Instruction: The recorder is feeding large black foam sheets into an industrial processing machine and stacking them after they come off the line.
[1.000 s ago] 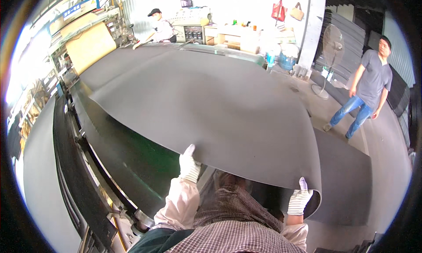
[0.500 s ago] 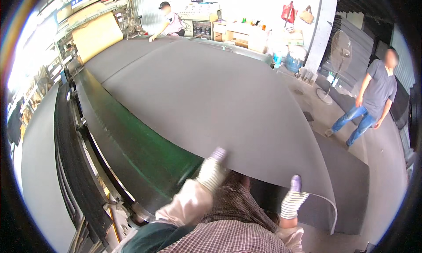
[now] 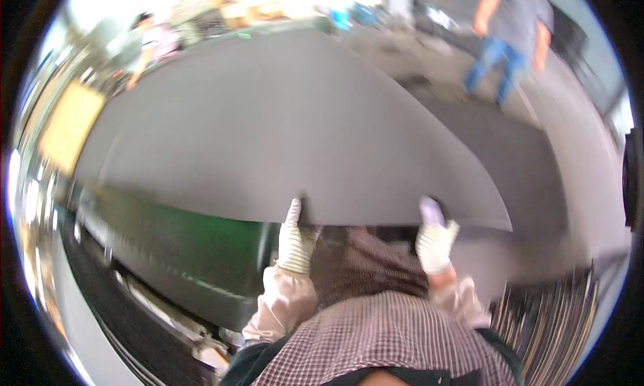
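Note:
A wide dark grey sheet [image 3: 288,131] stretches away in front of me, its near edge running across at my waist. My left hand [image 3: 296,245], in a white striped work glove, is closed on that edge with the thumb laid on top. Further right along the same edge, my right hand [image 3: 435,244] grips the sheet in a matching glove with a purple thumb tip. The fingers under the sheet are mostly hidden. A green roller or belt surface [image 3: 181,235] lies below the sheet's edge, left of my left hand.
A co-worker [image 3: 157,44] reaches toward the sheet's far left. Another person in jeans [image 3: 503,57] stands at the far right. Another dark sheet [image 3: 496,138] lies on the floor to the right. Stacked thin sheets [image 3: 550,325] stand at lower right; machine rails [image 3: 147,299] run at lower left.
My view has turned to the right and blurred. The sheet's near edge now runs nearly level, and its right corner no longer droops. Both hands keep their hold on it.

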### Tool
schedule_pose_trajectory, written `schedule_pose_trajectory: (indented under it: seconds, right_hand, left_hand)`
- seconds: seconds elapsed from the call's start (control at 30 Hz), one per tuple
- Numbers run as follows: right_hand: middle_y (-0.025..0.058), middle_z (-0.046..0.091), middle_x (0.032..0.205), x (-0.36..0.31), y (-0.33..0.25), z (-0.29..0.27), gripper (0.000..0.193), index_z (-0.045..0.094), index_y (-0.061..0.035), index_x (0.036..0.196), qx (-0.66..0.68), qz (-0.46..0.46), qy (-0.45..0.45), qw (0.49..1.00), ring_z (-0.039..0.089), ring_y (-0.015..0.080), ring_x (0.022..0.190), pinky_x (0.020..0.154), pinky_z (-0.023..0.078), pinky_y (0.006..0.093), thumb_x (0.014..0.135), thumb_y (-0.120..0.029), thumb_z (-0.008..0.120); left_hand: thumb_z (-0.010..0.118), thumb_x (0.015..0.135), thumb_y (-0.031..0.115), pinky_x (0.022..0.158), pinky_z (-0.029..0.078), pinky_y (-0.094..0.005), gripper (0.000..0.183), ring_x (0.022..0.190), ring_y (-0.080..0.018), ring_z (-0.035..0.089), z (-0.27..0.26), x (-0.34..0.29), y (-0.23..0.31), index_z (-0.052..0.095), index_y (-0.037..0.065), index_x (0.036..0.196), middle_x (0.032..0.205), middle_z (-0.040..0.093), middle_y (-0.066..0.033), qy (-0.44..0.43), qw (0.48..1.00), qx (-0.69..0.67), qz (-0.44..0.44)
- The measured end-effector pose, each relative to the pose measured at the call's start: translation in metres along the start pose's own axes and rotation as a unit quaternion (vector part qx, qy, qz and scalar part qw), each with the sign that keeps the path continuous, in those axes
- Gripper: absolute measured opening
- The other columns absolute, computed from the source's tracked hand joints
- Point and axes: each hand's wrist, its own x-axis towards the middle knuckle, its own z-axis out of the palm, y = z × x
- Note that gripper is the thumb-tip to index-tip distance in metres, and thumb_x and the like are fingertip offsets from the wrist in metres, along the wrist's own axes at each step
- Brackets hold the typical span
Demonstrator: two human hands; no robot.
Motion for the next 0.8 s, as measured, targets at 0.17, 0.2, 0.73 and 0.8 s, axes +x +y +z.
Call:
schedule_pose_trajectory:
  seconds: [0.17,0.2,0.73,0.8]
  right_hand:
    - [0.0152,0.065,0.108,0.01,-0.011,0.028,0.057,0.063,0.0,0.106,0.144,0.104,-0.305,0.935,0.063,0.0263,0.095,0.083,0.048,0.0366,0.075,-0.047,0.071]
    - [0.0146,0.064,0.109,0.007,0.029,0.051,0.058,0.061,-0.0011,0.11,0.029,-0.087,-0.282,0.955,0.061,0.0321,0.1,0.089,0.045,0.0403,0.078,-0.049,0.065]
    - [0.0163,0.066,0.097,0.023,0.563,0.063,0.048,0.062,0.0039,0.106,0.021,0.679,0.146,0.719,0.064,0.024,0.081,0.076,0.049,0.0335,0.072,-0.027,0.076]
    - [0.018,0.063,0.109,0.032,0.614,0.056,0.072,0.056,0.0052,0.116,-0.015,0.709,0.16,0.687,0.06,0.0304,0.103,0.091,0.043,0.0357,0.065,-0.039,0.08]
  left_hand:
    - [0.066,0.076,0.047,0.056,0.046,-0.0316,0.06,0.066,-0.0176,0.054,0.076,-0.057,-0.009,0.056,0.004,0.116,0.092,0.06,-0.0068,0.13,0.922,0.364,-0.027]
    - [0.054,0.086,0.004,0.047,0.038,-0.0229,0.025,0.054,-0.0092,0.045,0.028,-0.007,0.017,0.061,0.004,0.111,0.09,0.061,-0.008,0.151,0.917,0.343,0.133]
    - [0.068,0.082,0.034,0.084,0.049,-0.0389,0.072,0.107,-0.0291,0.053,0.042,0.119,0.04,0.033,0.003,0.135,0.122,0.048,-0.0176,0.264,0.165,0.838,0.448]
    - [0.067,0.083,0.03,0.088,0.048,-0.0425,0.073,0.112,-0.0307,0.05,0.072,0.144,-0.027,0.028,0.004,0.138,0.128,0.044,-0.018,0.166,0.164,0.86,0.453]
